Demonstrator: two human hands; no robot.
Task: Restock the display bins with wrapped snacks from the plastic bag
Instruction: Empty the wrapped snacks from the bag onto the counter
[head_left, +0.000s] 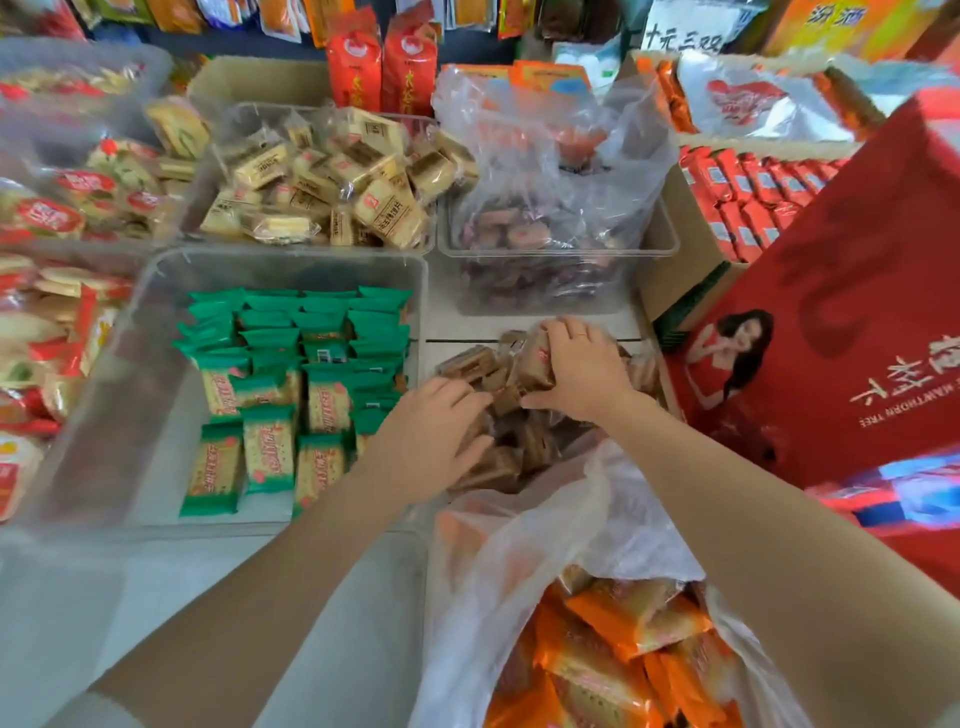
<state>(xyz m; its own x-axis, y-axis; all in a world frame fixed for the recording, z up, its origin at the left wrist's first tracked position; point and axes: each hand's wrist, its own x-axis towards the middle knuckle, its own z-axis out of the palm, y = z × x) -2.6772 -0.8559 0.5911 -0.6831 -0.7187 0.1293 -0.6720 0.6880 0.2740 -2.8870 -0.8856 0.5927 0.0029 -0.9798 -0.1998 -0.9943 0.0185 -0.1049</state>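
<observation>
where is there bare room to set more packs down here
Free: the left strip of the green-pack bin, between its wall and the green packs, and its near edge. Crowded: the brown-pack pile under both hands, and the beige-pack bin behind.

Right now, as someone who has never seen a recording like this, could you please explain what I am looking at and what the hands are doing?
There is no robot: a person wears a wide-angle camera on the head, looking forward and down, so you see their own two bare arms. This is the only view.

In front stand clear display bins. One bin holds green-wrapped snacks; another behind it holds pale wrapped snacks. Both hands work in a pile of brown wrapped snacks. The right hand grips a few of them; the left hand rests on the pile with fingers nearly straight.

Nearest the camera lies an open plastic bag of orange-wrapped snacks. A red box stands at the right.
</observation>
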